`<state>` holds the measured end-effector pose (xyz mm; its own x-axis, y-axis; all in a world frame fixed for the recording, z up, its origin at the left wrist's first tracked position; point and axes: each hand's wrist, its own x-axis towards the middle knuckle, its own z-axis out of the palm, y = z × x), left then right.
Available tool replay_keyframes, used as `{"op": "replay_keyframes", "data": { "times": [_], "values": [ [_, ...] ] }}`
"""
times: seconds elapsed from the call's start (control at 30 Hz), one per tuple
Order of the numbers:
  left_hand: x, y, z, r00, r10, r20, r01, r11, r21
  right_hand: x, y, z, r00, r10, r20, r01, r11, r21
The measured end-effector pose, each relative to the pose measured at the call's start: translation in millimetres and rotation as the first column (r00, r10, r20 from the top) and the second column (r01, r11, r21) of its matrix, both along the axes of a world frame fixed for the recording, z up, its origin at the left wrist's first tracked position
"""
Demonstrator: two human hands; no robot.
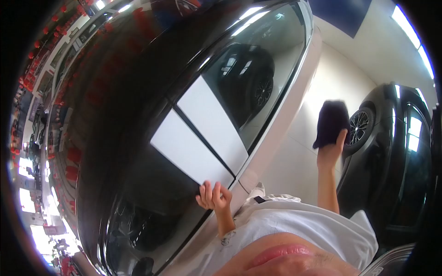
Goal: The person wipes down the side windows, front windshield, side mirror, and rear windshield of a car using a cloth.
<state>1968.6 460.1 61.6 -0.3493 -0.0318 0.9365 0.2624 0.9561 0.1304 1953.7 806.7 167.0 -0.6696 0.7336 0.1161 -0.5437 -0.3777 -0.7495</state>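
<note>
My left hand (214, 195) is raised beside a dark car's side window, at the lower corner of a white pillar panel (189, 149). Its fingers are slightly bent and apart, and nothing shows in them. Whether the fingertips touch the panel I cannot tell. A second white panel (214, 119) lies alongside, across a thin dark gap. Off to the right, my right hand (328, 154) holds up a dark cloth (332, 122), its thumb over the edge. The cloth covers the other fingers and looks slightly blurred.
The car's glossy side (133, 92) fills the left and middle, with a pale sill (276, 138) along it. Another dark car (386, 161) stands at right, close to the right arm. Between them runs a pale floor (294, 156). Red decorations (34, 69) show at far left.
</note>
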Motion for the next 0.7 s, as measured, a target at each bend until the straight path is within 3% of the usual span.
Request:
{"op": "replay_keyframes", "data": {
  "times": [0.07,0.13,0.17,0.2,0.27,0.3,0.43,0.5,0.57,0.63,0.7],
  "values": [
    [10,-6,-3,1.0,0.0,0.005,0.0,1.0,-0.005,-41,-8,4,0.963,-0.063,0.263,0.058,0.998,0.027],
    [6,-1,-6,1.0,0.02,-0.015,-0.019,1.0,0.002,-91,-47,7,0.943,-0.055,0.329,-0.018,0.977,0.214],
    [6,1,-13,0.999,0.051,-0.016,-0.051,0.999,0.004,-111,-81,23,0.965,-0.023,0.262,-0.088,0.911,0.403],
    [4,5,-18,0.997,0.074,-0.028,-0.073,0.997,0.035,-143,-117,50,0.992,0.091,-0.083,-0.004,0.695,0.719],
    [11,-5,-24,0.997,0.075,-0.003,-0.075,0.997,0.017,-156,-160,58,0.907,0.291,-0.304,0.241,0.234,0.942],
    [14,-3,-14,0.993,0.114,0.042,-0.113,0.993,-0.035,-148,-174,52,0.935,0.244,-0.258,0.26,0.026,0.965],
    [-1,3,-12,0.987,0.152,-0.057,-0.156,0.986,-0.066,-145,-152,43,0.962,0.257,-0.095,0.095,0.012,0.995],
    [7,13,-1,0.979,0.199,0.044,-0.199,0.98,-0.003,-150,-132,25,0.967,0.224,-0.121,0.129,-0.021,0.991],
    [4,20,11,0.978,0.2,0.055,-0.2,0.98,-0.003,-164,-102,17,0.96,0.258,-0.107,0.097,0.051,0.994],
    [1,32,24,0.976,0.214,0.033,-0.217,0.968,0.127,-189,-61,15,0.956,0.28,-0.091,0.082,0.044,0.996],
    [-5,50,36,0.975,0.224,0.004,-0.216,0.935,0.281,-226,-35,16,0.965,0.128,-0.228,0.212,0.125,0.969]
  ]
}}
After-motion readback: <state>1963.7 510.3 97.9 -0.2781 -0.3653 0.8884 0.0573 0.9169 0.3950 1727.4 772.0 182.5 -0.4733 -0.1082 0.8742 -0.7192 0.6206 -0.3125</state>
